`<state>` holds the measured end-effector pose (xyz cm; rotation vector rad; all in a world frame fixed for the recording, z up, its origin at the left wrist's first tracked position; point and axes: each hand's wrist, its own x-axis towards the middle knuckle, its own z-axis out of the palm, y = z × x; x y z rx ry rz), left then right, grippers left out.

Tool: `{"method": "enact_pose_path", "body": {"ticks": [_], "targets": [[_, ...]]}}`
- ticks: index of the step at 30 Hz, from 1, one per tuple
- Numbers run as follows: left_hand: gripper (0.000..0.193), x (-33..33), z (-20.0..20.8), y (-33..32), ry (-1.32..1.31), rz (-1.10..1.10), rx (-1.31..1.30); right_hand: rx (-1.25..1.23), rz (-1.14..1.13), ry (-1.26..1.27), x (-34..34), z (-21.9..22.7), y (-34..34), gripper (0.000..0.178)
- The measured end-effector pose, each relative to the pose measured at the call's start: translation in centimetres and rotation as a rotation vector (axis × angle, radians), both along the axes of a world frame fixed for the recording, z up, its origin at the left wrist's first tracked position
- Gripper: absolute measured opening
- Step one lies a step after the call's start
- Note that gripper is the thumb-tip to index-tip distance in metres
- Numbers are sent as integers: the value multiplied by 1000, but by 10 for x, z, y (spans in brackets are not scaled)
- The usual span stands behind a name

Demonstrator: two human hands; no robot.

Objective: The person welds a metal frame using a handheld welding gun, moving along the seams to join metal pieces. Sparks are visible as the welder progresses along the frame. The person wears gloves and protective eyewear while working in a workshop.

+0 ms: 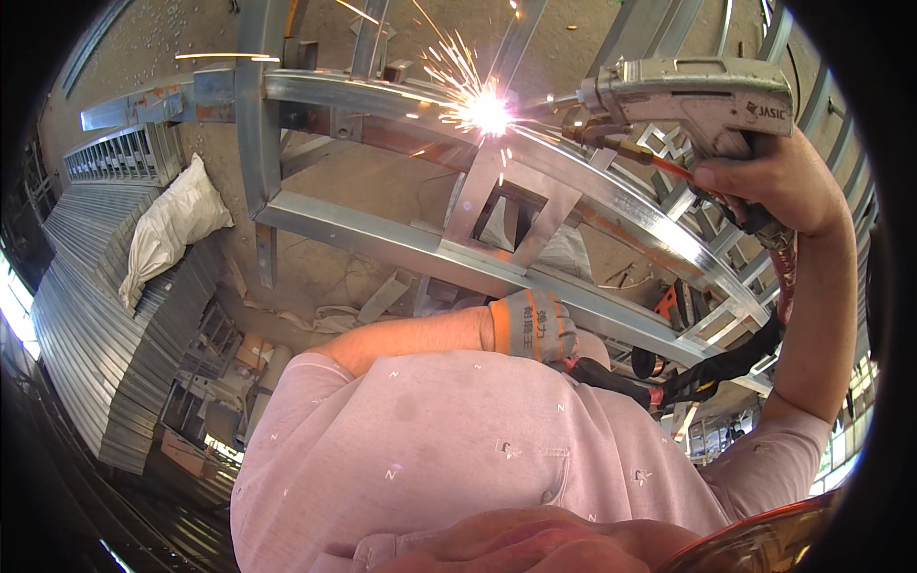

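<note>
High on the right, my bare right hand [778,181] is wrapped round the grip of a pale grey welding gun [688,91]. Its nozzle points left at a steel frame [373,239]. A blinding white-violet glare and flying sparks [490,115] hide the spot where the tip meets the curved rail [621,205]. My left hand [533,325], in a grey and orange work glove, is closed close to my belly, by the frame's near straight bar. A black-sheathed cable [621,382] with red bands runs into that closed hand; the fingers are partly hidden.
At the left lie a white sack [177,229] and stacked ribbed metal sheets [91,258]. An upright post [256,124] crosses the frame there. More metal bars [650,33] stand at the far right. Sparks scatter up and left over the dusty floor [172,57].
</note>
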<state>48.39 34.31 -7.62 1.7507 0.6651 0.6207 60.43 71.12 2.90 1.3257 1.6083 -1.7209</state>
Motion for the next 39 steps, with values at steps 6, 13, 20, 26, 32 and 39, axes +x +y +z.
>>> {"method": "enact_pose_path", "body": {"ticks": [6,13,20,26,32,39], "targets": [[30,1,-1,0,2,37,32,-32,-122,62,10,6,15,30],[22,-1,1,0,21,41,64,27,-52,110,-33,22,20,33],[10,11,-14,-23,-155,232,-55,159,7,349,-93,4,-17,30],[13,-2,1,0,-3,49,70,63,75,237,-114,-20,-7,28],[11,-5,-3,-1,-208,205,-34,99,164,248,-120,-25,-5,29],[12,-7,-1,3,-117,154,65,117,197,148,-124,-17,-4,39]]}}
